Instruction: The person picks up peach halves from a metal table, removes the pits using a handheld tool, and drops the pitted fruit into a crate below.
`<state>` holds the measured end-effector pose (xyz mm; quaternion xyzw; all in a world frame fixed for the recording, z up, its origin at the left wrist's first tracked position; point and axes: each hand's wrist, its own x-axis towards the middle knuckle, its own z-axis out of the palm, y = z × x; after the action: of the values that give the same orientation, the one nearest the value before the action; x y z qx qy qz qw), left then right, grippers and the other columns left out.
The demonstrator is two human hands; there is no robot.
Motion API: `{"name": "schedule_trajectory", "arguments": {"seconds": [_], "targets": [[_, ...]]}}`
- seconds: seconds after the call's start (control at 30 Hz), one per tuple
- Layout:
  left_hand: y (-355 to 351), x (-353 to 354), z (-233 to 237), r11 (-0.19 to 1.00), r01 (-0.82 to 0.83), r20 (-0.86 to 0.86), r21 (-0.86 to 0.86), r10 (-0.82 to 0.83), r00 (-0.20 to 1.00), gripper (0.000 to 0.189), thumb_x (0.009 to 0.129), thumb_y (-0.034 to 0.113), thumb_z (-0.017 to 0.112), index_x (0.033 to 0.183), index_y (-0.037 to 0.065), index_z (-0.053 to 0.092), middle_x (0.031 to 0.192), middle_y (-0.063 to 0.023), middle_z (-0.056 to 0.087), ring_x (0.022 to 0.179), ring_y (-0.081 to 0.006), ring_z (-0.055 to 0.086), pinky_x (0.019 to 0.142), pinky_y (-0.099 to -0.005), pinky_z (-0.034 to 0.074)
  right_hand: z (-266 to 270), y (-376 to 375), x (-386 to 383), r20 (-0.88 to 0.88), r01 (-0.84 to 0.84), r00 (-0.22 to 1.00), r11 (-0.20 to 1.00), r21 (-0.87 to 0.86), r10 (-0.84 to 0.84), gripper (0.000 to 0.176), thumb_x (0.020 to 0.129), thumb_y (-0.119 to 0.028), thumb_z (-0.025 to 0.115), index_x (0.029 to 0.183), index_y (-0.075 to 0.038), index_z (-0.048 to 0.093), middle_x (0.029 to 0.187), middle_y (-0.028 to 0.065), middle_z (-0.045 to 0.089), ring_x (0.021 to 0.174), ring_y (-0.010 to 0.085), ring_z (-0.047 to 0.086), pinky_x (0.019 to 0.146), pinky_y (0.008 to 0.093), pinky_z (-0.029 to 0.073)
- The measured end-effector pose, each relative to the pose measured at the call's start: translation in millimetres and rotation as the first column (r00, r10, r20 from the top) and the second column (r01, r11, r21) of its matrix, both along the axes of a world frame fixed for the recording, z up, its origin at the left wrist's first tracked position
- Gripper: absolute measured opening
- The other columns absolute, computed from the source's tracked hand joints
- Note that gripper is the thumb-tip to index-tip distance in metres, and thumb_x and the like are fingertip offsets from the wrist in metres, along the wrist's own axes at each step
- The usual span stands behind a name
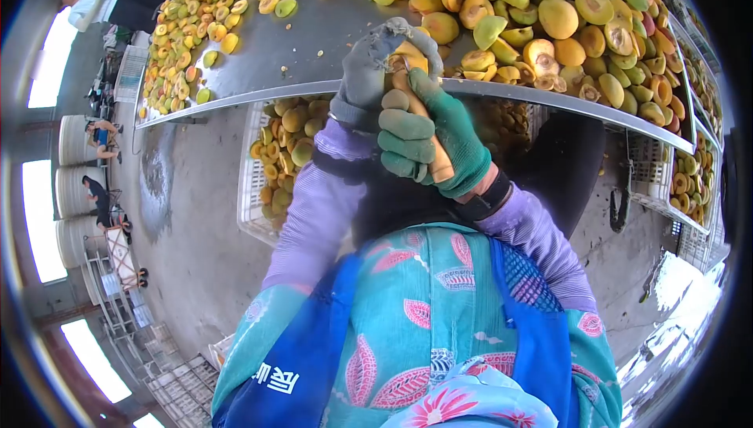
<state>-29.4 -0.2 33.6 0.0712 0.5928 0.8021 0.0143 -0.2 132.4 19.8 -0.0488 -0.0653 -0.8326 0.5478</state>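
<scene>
My left hand (369,65), in a worn grey glove, is closed around a yellow-orange fruit piece (411,54) that looks like apricot. Wrapped in a green glove, my right hand (430,131) grips a wooden-handled tool (436,156). The tool's upper end meets the fruit between both hands; its working tip is hidden by fingers and fruit. Both hands are together just over the near edge of a metal table (306,43). A large heap of halved and whole fruit (558,18) lies on the table to the right, close beyond my hands.
More cut fruit (205,6) is spread at the table's left. Beneath the table stands a white crate (249,185) of fruit, with another crate (651,169) at right. Two people (100,193) sit far left by large white tubs (72,142). Another person (94,4) is at upper left.
</scene>
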Motion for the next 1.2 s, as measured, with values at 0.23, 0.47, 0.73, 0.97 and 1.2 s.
{"name": "schedule_trajectory", "arguments": {"seconds": [0.23,0.47,0.73,0.97,1.2], "targets": [[3,35,13,0.919,-0.349,0.339,0.185,0.274,0.9,0.046,0.091,0.046,0.05,0.093,0.002,0.06,0.081,-0.0145,0.063,0.068,-0.0253,0.062,0.062,-0.0341,0.053,5,2,4,-0.182,-0.102,0.97,0.948,0.301,0.162,0.036,0.099,-0.047,0.038,0.088,-0.014,0.049,0.056,-0.0069,0.041,0.04,0.008,0.038,0.043,0.0244,0.034],[-1,28,10,0.982,-0.12,-0.015,-0.147,0.119,0.993,0.043,0.092,0.041,0.047,0.092,0.0,0.059,0.078,-0.0141,0.061,0.07,-0.0239,0.06,0.064,-0.033,0.052,-2,5,14,0.116,-0.181,0.972,0.966,-0.183,0.204,0.036,0.1,-0.045,0.034,0.082,-0.016,0.044,0.055,-0.0079,0.039,0.039,0.0068,0.034,0.041,0.0256,0.027],[-1,50,13,0.739,-0.654,0.135,-0.159,0.673,0.728,0.041,0.091,0.041,0.047,0.1,0.003,0.057,0.084,-0.0142,0.061,0.071,-0.0265,0.061,0.061,-0.0341,0.053,-1,11,9,-0.042,-0.265,0.964,0.958,-0.114,0.261,0.038,0.098,-0.05,0.038,0.089,-0.016,0.053,0.056,-0.0072,0.039,0.046,0.0079,0.037,0.044,0.0243,0.032],[-138,93,2,-0.141,-0.19,-0.233,-0.972,0.436,0.869,0.026,0.086,0.021,0.059,0.106,0.005,0.063,0.084,-0.0102,0.064,0.081,-0.0223,0.062,0.075,-0.0329,0.05,-37,67,-21,-0.053,-0.04,0.993,0.732,0.68,0.103,0.028,0.095,-0.047,0.047,0.085,-0.021,0.051,0.056,-0.0066,0.04,0.043,0.0085,0.038,0.039,0.0256,0.031],[-22,-80,-23,-0.091,-0.161,-0.138,-0.983,-0.225,0.965,0.045,0.077,0.029,0.064,0.115,0.004,0.058,0.109,-0.0168,0.063,0.1,-0.0325,0.06,0.087,-0.0394,0.047,-17,73,-9,-0.35,0.352,0.93,0.541,0.764,-0.111,0.039,0.094,-0.049,0.047,0.092,-0.011,0.053,0.061,-0.0021,0.049,0.043,0.0089,0.043,0.039,0.0235,0.036]]}}
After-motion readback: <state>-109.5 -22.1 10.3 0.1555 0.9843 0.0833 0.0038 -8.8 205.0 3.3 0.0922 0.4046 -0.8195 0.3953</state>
